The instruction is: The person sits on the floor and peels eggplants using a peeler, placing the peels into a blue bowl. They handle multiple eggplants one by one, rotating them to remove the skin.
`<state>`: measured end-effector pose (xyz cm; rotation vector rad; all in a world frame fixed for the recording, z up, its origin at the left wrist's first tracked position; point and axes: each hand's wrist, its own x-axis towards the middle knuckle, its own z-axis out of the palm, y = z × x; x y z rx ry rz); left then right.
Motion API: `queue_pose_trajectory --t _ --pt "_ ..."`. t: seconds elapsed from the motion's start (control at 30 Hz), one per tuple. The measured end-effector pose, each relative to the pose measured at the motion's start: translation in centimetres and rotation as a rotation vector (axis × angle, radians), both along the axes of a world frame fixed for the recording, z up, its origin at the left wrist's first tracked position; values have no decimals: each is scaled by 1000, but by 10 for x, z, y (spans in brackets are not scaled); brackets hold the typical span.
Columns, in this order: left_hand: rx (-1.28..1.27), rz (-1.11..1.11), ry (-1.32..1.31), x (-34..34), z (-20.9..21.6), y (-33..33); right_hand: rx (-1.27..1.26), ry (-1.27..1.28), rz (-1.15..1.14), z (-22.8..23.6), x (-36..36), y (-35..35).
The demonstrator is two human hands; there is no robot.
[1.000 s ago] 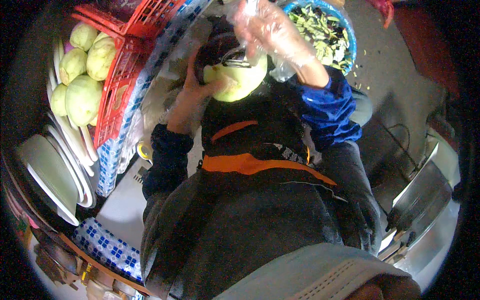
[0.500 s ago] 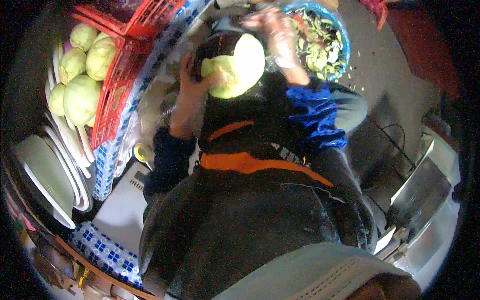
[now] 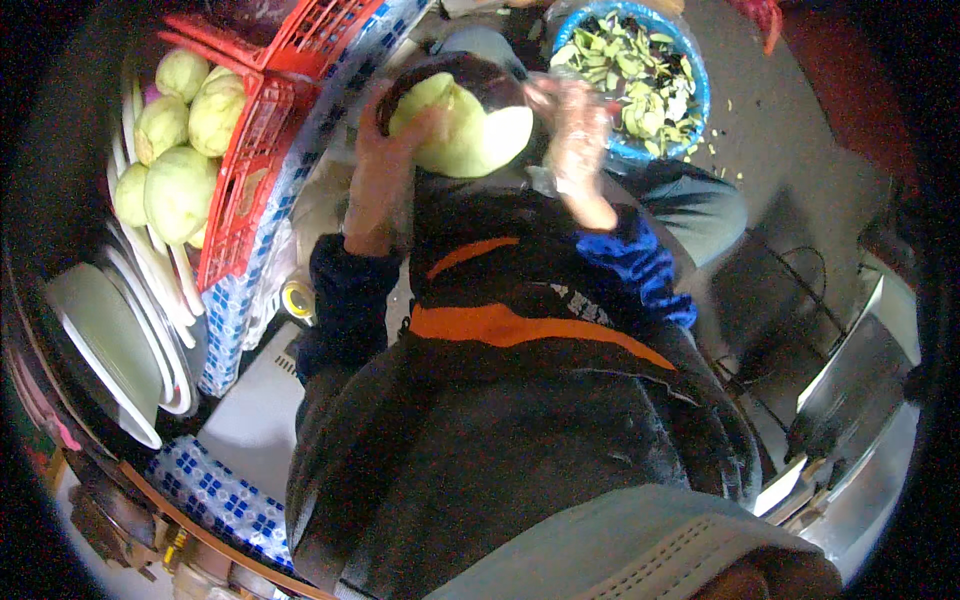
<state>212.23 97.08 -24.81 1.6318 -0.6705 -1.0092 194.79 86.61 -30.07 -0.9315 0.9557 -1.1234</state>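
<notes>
A large round vegetable, apparently an eggplant (image 3: 468, 140), lies over my lap, its dark skin stripped in part to pale green flesh. My left hand (image 3: 388, 165) grips its left side, with the fingers curled onto the flesh. Just off its right side is my right hand (image 3: 578, 145), blurred and curled, its fingers closed. A small red bit shows beside those fingers, but what they hold is too smeared to name. At the upper right stands a blue basin (image 3: 703, 85) containing many dark and pale peelings (image 3: 655, 100).
On the left, a red plastic crate (image 3: 258, 150) stands beside several peeled pale green vegetables (image 3: 182, 190). White-rimmed trays (image 3: 110, 340) lean below them. A yellow-and-white roll (image 3: 298, 302) lies near my left sleeve. Metal sheets (image 3: 850, 390) stand at the right.
My right hand has moved from beyond the eggplant back toward me, along its right side. The eggplant has turned in my left hand, and more dark skin shows on its far side.
</notes>
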Motion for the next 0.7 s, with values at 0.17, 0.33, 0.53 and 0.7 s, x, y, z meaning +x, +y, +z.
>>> queue_pose_trajectory --t 0.17,0.33,0.53,0.7 --pt "-70 74 14 -16 -19 7 -167 -219 91 55 -38 -20" --pt "-119 41 96 -15 -22 4 -105 -312 386 48 -12 -17" --pt "-24 54 152 -6 -14 6 -25 -156 263 -37 -34 -59" --pt "10 145 279 -2 -9 0 -42 255 -175 -62 -62 -82"
